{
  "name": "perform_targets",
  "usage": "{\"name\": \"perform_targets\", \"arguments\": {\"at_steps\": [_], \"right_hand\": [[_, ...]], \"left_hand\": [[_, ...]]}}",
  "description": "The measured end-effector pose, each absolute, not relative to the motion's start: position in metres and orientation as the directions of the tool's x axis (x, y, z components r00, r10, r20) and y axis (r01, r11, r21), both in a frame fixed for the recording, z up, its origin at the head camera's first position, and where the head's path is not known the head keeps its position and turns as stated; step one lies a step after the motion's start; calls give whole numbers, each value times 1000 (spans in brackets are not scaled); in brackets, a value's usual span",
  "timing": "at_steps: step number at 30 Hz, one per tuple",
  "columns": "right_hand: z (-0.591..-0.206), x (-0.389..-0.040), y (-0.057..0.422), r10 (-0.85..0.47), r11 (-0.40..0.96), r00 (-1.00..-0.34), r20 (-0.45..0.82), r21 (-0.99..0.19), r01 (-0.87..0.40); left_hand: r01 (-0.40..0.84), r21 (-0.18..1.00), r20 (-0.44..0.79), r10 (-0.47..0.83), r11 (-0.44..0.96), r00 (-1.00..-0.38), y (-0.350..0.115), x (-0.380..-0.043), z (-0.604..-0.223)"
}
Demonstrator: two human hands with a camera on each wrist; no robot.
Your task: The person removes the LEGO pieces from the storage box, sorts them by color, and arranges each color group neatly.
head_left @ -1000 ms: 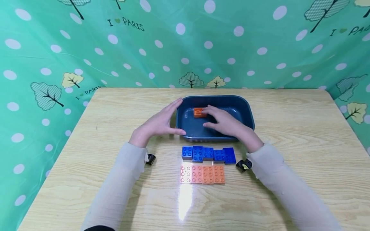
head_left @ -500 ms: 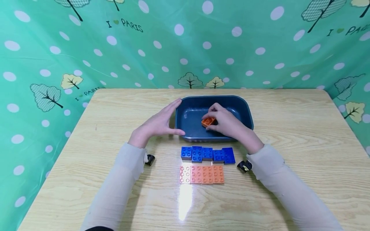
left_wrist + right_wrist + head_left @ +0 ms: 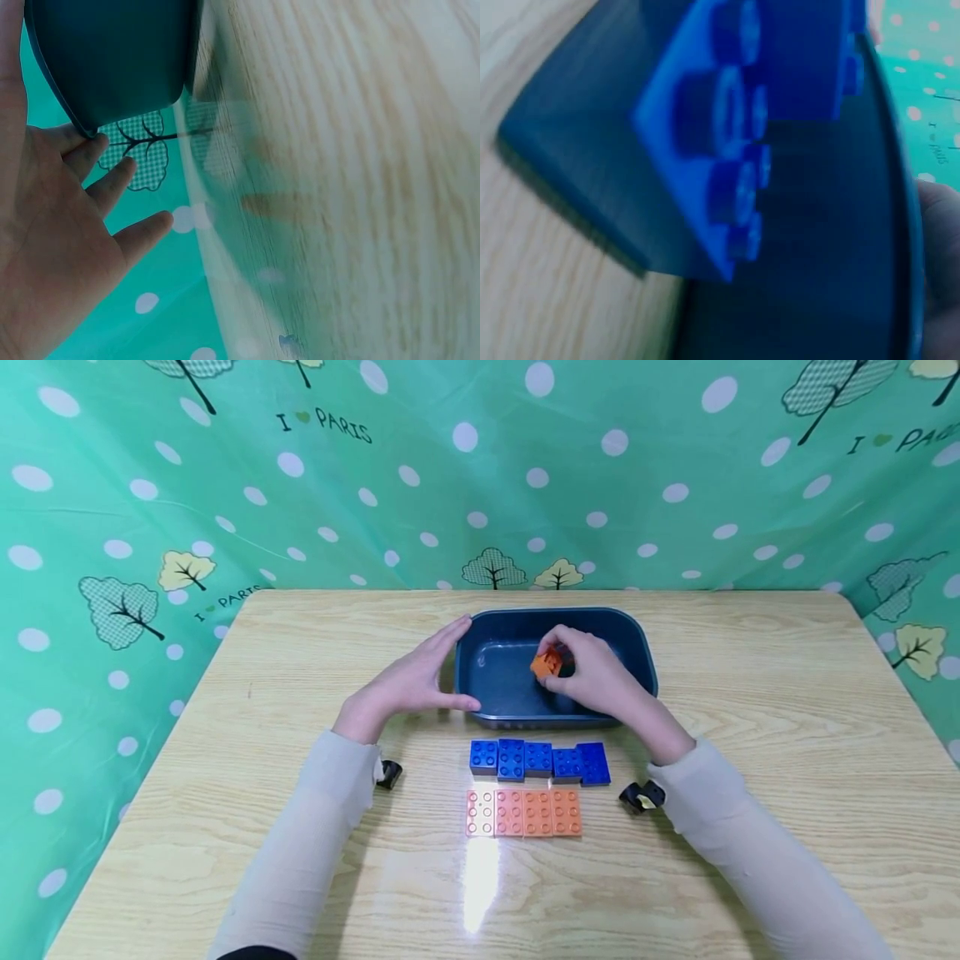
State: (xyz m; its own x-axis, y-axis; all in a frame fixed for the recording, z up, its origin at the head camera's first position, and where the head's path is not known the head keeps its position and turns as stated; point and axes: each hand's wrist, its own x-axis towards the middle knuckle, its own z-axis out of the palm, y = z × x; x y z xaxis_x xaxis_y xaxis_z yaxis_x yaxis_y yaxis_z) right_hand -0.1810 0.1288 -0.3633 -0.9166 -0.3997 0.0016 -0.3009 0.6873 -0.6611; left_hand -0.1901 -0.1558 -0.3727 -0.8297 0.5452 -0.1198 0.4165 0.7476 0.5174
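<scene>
In the head view my right hand is inside the dark blue bin, pinching an orange toy brick between thumb and fingers. The brick is tilted over the bin floor, partly covered by the fingers. My left hand spreads around the bin's left end, thumb at the near rim and fingertips at the far left corner. Its fingers look straight in the left wrist view, touching the bin's rim. Blue bricks fill the middle of the right wrist view, large and blurred, before the bin's outer wall.
A row of several blue bricks stands on the wooden table in front of the bin. Nearer lies a row of several orange-pink bricks, some bleached by glare. A green dotted cloth hangs behind the table.
My right hand first reached to the orange brick on the bin floor, then took hold of it, moved it rightward and turned it. The left hand stays in place at the bin.
</scene>
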Motion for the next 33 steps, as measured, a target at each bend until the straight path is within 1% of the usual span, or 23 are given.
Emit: {"name": "perform_targets", "arguments": {"at_steps": [9, 13, 16, 18, 20, 24, 28, 30, 33], "right_hand": [[-346, -161, 139, -338, 614, -940, 35, -749, -249], [-336, -139, 149, -318, 573, -947, 52, -785, -235], [-331, -118, 159, -331, 561, -940, 79, -785, -263], [-329, -104, 167, -358, 575, -928, 100, -760, -304], [-329, -90, 175, -398, 594, -913, 93, -732, -333], [-332, -64, 191, -463, 668, -886, -13, -662, -340], [-342, -44, 200, -463, 771, -879, -114, -541, -336], [-347, -37, 201, -454, 813, -880, -143, -470, -343], [-355, -28, 200, -449, 846, -879, -163, -393, -360]], "left_hand": [[418, 518, -121, 548, 746, -828, -156, -191, -373], [412, 516, -126, 543, 751, -831, -156, -191, -373], [411, 516, -129, 542, 752, -831, -156, -191, -372], [413, 515, -130, 544, 752, -829, -156, -190, -372], [414, 513, -132, 545, 752, -828, -155, -190, -371], [412, 511, -132, 542, 755, -830, -155, -190, -371], [409, 515, -131, 540, 754, -831, -155, -189, -370], [410, 516, -130, 541, 752, -831, -155, -189, -370], [409, 517, -128, 540, 752, -832, -156, -190, -372]]}}
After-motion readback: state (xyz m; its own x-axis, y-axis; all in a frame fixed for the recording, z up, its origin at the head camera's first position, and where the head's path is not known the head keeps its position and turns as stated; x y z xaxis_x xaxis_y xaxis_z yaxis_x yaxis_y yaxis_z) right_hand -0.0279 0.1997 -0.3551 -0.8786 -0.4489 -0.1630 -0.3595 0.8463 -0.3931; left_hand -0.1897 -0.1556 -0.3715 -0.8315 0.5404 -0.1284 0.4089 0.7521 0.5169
